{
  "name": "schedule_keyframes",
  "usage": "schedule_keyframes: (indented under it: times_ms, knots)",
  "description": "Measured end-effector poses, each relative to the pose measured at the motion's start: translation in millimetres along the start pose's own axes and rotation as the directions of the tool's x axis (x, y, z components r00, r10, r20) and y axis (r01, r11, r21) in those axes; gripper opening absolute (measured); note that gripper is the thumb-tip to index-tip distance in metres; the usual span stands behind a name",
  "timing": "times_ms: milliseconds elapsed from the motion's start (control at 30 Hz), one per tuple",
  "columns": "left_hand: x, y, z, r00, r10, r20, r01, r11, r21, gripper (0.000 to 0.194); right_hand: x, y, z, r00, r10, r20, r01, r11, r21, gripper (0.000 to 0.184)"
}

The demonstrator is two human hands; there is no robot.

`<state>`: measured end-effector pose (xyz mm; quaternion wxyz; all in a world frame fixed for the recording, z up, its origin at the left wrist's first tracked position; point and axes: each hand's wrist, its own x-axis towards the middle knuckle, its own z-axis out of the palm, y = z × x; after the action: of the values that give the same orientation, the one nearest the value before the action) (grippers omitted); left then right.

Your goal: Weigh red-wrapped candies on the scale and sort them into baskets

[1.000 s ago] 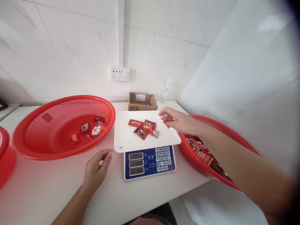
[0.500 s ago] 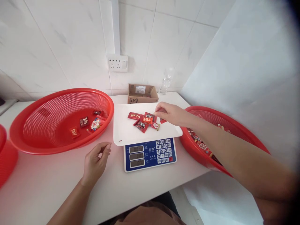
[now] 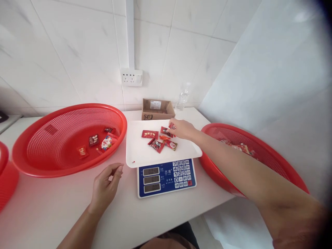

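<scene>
A blue electronic scale carries a white weighing tray with several small red snack packets on it. My right hand reaches over the tray's far side, its fingers pinched on a red packet among the others. My left hand rests on the white table left of the scale, fingers loosely curled with nothing in them. To the left stands a big red mesh basket with a few packets inside. A second red basket at the right holds more packets.
A small open cardboard box and a clear plastic bottle stand at the back by the tiled wall. A wall socket is above them. Part of another red basket shows at the far left edge.
My right hand has moved leftward from the tray's right edge, carrying a red packet down among the packets on the tray. My left hand has stayed in place.
</scene>
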<state>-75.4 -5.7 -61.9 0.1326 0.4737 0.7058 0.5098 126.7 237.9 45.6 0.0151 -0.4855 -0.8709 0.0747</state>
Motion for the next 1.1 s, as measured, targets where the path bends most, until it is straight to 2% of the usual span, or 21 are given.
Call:
schedule_keyframes:
  times_ms: [100, 200, 333, 433, 533, 733, 967, 1100]
  knots:
    - [0.0, 1.1, -0.1, 1.000, 0.003, 0.001, -0.003, 1.000, 0.004, 0.030, 0.6, -2.2, -3.9, 1.000, -0.016, -0.009, 0.016, 0.999, 0.050, 0.024]
    - [-0.2, 1.8, -0.4, 1.000, 0.002, 0.002, -0.002, 1.000, 0.007, 0.030, -1.5, -6.9, -8.6, 0.995, -0.105, -0.002, 0.103, 0.973, 0.208, 0.027]
    - [-0.2, 2.9, -1.1, 1.000, -0.003, 0.004, 0.003, 1.000, 0.009, 0.029, -6.3, -14.6, -12.3, 0.977, -0.207, 0.047, 0.179, 0.923, 0.341, 0.046]
    - [0.2, 3.3, -1.0, 1.000, -0.006, 0.004, 0.006, 1.000, 0.008, 0.029, -9.7, -19.2, -13.0, 0.979, -0.198, 0.039, 0.170, 0.911, 0.375, 0.054]
    - [0.2, 2.7, -0.1, 1.000, -0.013, 0.009, 0.013, 1.000, 0.008, 0.030, -11.8, -21.5, -13.5, 0.985, -0.171, 0.028, 0.146, 0.907, 0.394, 0.050]
    - [-1.5, 2.5, -0.4, 0.999, -0.032, 0.015, 0.032, 0.999, 0.008, 0.031, -13.9, -22.0, -13.9, 0.985, -0.169, -0.026, 0.167, 0.918, 0.361, 0.025]
    - [-1.0, 2.2, -0.9, 1.000, -0.028, 0.010, 0.028, 1.000, 0.005, 0.031, -16.7, -22.8, -13.2, 0.978, -0.202, -0.059, 0.210, 0.913, 0.350, 0.019]
    - [-1.1, 2.4, -0.3, 1.000, -0.028, 0.010, 0.028, 1.000, 0.005, 0.031, -16.6, -22.6, -12.4, 0.977, -0.204, -0.068, 0.215, 0.916, 0.338, 0.021]
